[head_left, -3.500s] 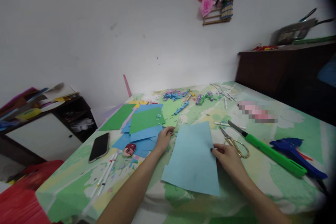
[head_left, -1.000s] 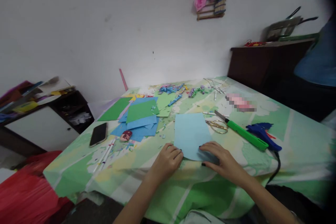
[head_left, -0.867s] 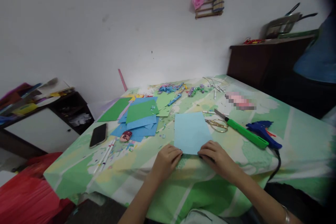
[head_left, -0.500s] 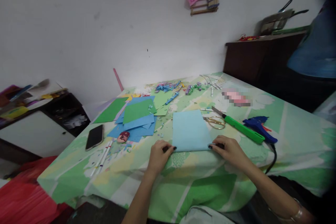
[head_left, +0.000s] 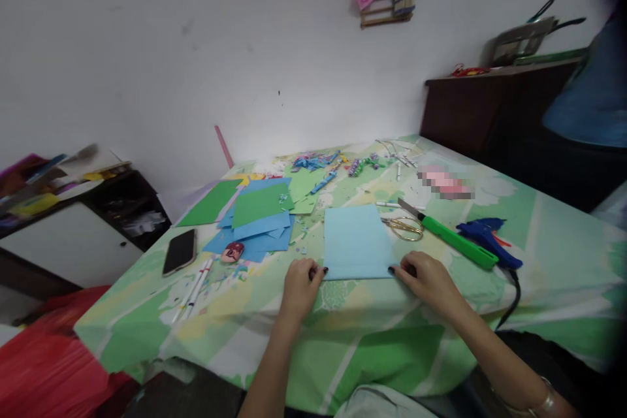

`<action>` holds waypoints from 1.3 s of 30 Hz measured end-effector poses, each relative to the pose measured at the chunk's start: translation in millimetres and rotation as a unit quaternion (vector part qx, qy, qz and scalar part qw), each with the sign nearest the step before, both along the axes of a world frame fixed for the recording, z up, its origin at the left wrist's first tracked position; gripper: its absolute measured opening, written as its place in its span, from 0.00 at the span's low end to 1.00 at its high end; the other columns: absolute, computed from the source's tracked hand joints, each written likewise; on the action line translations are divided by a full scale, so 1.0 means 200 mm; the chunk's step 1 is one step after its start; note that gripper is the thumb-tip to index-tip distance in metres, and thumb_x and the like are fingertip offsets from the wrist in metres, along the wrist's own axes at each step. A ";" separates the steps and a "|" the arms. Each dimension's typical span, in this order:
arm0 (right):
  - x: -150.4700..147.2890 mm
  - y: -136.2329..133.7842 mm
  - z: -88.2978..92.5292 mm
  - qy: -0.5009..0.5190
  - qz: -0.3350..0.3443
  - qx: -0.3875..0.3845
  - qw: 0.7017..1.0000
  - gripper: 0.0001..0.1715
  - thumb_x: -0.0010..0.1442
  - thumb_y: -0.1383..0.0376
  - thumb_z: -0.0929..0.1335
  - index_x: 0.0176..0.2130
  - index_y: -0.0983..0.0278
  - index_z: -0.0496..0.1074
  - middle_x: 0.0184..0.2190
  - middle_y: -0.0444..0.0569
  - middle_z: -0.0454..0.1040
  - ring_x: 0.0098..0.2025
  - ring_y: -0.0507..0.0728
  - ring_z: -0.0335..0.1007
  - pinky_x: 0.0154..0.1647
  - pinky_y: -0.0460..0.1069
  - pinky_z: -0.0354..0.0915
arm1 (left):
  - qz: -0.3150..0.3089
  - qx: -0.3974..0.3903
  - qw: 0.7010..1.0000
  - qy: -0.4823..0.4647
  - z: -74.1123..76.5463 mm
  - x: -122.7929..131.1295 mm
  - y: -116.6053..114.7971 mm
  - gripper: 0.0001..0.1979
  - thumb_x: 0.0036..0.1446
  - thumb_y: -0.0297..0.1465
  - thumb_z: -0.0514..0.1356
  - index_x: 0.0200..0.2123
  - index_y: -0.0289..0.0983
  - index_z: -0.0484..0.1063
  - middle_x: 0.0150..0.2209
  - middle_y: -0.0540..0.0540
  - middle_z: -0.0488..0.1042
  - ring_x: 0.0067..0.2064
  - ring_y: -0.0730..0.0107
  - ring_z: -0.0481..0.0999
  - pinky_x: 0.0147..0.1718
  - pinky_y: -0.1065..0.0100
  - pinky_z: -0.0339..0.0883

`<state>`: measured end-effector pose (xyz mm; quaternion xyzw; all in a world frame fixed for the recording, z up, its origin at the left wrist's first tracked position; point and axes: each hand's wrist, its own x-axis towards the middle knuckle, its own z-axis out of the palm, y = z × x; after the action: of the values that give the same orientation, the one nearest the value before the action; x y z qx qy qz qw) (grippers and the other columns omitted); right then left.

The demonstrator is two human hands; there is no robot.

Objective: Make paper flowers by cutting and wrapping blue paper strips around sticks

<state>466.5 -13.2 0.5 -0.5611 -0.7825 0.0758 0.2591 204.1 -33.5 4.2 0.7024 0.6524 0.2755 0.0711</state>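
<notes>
A light blue sheet of paper (head_left: pixel 357 235) lies on the tablecloth in front of me, with a narrow folded band or crease along its near edge. At the near left corner, my left hand (head_left: pixel 301 284) pinches the paper between thumb and curled fingers. My right hand (head_left: pixel 425 277) does the same at the near right corner. Gold-handled scissors (head_left: pixel 407 228) lie just beyond the right hand, their blades reaching the sheet's right edge. Beside them rests a green utility knife (head_left: pixel 458 241) with its blade out.
Right of the knife sits a blue glue gun (head_left: pixel 484 238) with a black cord. To the left are green sheets (head_left: pixel 262 204), blue sheets (head_left: pixel 267 245), a phone (head_left: pixel 179 251) and white pens (head_left: pixel 198 287). Curled paper strips (head_left: pixel 313 162) and scraps lie at the back.
Both hands stay at the paper's near corners. The near edge now shows a clearer band across it. The view has shifted slightly.
</notes>
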 end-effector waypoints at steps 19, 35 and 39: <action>-0.12 -0.06 -0.06 -0.049 -0.164 0.104 0.980 0.06 0.52 0.63 0.65 0.28 0.63 0.67 0.28 0.51 0.67 0.33 0.59 0.57 0.29 0.50 0.49 | 0.065 0.061 0.993 0.081 -0.05 0.05 -0.02 0.04 0.53 0.28 0.54 0.27 0.37 0.61 0.28 0.48 0.65 0.32 0.66 0.63 0.31 0.66 0.56; -0.17 -0.15 -0.21 0.000 0.045 0.297 0.954 0.18 0.55 0.77 0.57 0.38 0.70 0.71 0.35 0.57 0.70 0.43 0.59 0.61 0.46 0.56 0.61 | -0.195 0.156 0.939 0.237 -0.08 0.17 -0.13 0.18 0.56 0.27 0.50 0.50 0.32 0.61 0.50 0.37 0.66 0.54 0.57 0.61 0.51 0.56 0.57; -0.17 -0.19 -0.22 -0.012 0.034 0.297 0.954 0.20 0.56 0.76 0.55 0.42 0.69 0.70 0.38 0.57 0.69 0.44 0.60 0.61 0.45 0.58 0.63 | -0.168 0.146 0.952 0.209 -0.09 0.20 -0.19 0.20 0.58 0.34 0.48 0.54 0.38 0.58 0.54 0.38 0.63 0.57 0.56 0.58 0.52 0.50 0.54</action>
<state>433.2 -51.2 -43.1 -0.4327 -0.7914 -0.1575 0.4021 243.1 -70.8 -13.0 0.8466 0.4775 0.1987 -0.1254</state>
